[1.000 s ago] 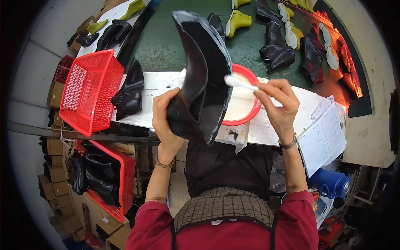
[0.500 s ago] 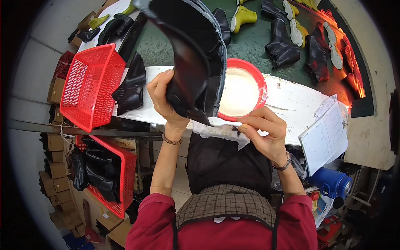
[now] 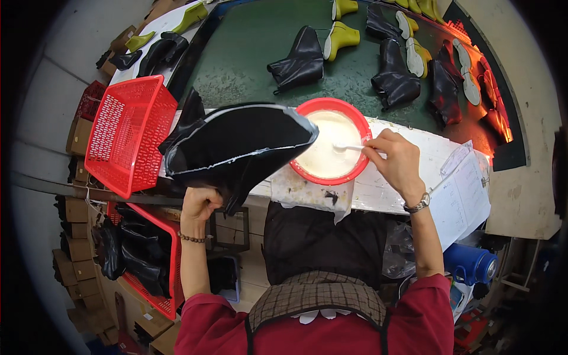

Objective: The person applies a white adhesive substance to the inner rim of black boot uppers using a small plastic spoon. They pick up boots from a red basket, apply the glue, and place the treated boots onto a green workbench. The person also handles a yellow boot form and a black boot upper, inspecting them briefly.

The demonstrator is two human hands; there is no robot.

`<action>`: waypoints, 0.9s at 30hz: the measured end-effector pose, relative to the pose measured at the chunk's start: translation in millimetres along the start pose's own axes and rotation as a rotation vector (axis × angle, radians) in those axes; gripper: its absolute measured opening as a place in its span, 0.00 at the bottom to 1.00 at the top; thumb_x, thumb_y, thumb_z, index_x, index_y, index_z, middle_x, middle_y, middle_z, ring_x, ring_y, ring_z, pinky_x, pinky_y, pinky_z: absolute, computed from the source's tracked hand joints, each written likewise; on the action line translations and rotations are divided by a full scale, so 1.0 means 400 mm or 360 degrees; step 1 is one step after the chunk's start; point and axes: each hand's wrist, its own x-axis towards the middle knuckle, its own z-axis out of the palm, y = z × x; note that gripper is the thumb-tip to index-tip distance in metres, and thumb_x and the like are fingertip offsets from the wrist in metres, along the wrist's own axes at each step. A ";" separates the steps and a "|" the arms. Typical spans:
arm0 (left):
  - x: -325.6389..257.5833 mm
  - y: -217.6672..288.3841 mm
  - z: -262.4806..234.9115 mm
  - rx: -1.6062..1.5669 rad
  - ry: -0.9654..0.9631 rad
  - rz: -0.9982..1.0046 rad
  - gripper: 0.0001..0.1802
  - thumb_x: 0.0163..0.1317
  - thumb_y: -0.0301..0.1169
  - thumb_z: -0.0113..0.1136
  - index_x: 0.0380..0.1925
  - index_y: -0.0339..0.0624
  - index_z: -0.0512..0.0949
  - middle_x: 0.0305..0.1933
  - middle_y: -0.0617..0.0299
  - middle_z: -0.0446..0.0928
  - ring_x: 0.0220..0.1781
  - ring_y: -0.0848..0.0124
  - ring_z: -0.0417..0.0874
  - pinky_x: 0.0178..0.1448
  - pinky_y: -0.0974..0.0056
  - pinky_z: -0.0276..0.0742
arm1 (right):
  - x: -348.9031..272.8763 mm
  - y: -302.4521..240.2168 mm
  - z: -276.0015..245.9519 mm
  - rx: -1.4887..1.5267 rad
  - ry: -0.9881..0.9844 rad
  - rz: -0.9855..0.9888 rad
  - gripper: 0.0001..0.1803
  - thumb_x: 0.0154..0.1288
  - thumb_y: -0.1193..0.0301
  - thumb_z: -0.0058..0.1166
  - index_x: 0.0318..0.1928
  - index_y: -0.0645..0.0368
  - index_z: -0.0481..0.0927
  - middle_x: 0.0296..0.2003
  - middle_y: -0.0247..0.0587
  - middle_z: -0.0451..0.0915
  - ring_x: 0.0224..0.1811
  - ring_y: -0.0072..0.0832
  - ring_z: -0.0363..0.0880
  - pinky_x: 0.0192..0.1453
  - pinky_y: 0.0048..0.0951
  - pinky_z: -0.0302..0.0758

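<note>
My left hand is closed on a black leather boot upper, held tilted with its open edge turned up. A pale, wet-looking band runs along that edge. Right beside it stands a red bowl of creamy white liquid. Between the fingertips of my right hand is the handle of a small white brush, whose tip rests in the liquid. The upper's pointed right end reaches over the bowl's left side.
The bowl stands on a white board along a green conveyor belt carrying black uppers and yellow shoe lasts. Red baskets stand to the left. An open notebook and a blue jug are at right.
The boot upper has swung down and left, its open edge turning upward. My right hand has moved up and right, taking the brush from the upper's edge into the bowl.
</note>
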 end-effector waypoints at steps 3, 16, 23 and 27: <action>-0.010 -0.005 -0.005 -0.0089 -0.0003 -0.0155 0.18 0.33 0.10 0.49 0.29 0.28 0.77 0.16 0.57 0.71 0.07 0.73 0.58 0.13 0.69 0.46 | 0.023 -0.020 -0.035 0.0545 0.0109 0.0020 0.08 0.60 0.73 0.71 0.41 0.56 0.91 0.35 0.35 0.84 0.35 0.28 0.84 0.36 0.26 0.78; -0.007 -0.071 -0.060 -0.0794 -0.0450 -0.0152 0.18 0.45 0.12 0.67 0.40 0.29 0.85 0.44 0.45 0.87 0.44 0.56 0.90 0.44 0.54 0.87 | 0.056 -0.071 -0.004 0.1152 0.0042 -0.0138 0.10 0.61 0.80 0.68 0.44 0.61 0.90 0.36 0.35 0.83 0.36 0.20 0.79 0.40 0.22 0.74; -0.018 -0.046 0.047 -0.0446 -0.0102 -0.0359 0.19 0.26 0.07 0.59 0.26 0.23 0.82 0.26 0.42 0.84 0.19 0.59 0.84 0.19 0.62 0.75 | 0.139 -0.111 0.009 0.1218 0.0095 -0.0365 0.09 0.63 0.77 0.68 0.44 0.61 0.90 0.36 0.37 0.84 0.32 0.21 0.79 0.38 0.25 0.75; -0.017 -0.050 0.003 -0.0108 -0.0324 -0.0317 0.13 0.32 0.06 0.54 0.22 0.26 0.78 0.19 0.53 0.76 0.11 0.72 0.67 0.16 0.67 0.56 | 0.148 -0.104 -0.017 0.1113 0.0142 -0.0389 0.08 0.63 0.76 0.68 0.43 0.59 0.91 0.34 0.36 0.85 0.31 0.21 0.78 0.37 0.26 0.72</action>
